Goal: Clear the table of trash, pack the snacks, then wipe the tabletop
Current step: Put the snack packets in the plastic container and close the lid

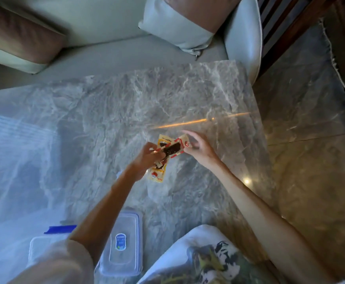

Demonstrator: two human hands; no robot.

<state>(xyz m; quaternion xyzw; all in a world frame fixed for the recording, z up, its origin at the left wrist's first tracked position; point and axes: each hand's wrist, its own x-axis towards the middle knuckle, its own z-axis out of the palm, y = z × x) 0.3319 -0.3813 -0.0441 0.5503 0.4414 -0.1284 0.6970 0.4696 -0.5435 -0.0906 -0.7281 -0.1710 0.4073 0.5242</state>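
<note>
Over the grey marble tabletop [114, 111], both hands hold small yellow-and-red snack packets with a dark filling. My left hand [147, 158] grips the lower ends of the snack packets [170, 150], one of which hangs down toward the table. My right hand [198, 148] pinches the upper right corner of the top packet between thumb and forefinger, the other fingers spread. The packets sit slightly above the table, near its right half.
A clear plastic container lid [124, 242] with blue edging lies at the near edge. A clear container [38, 249] with a blue clip sits beside it, partly hidden by my left sleeve. A grey sofa [97, 21] with cushions runs behind the table. Glossy floor lies to the right.
</note>
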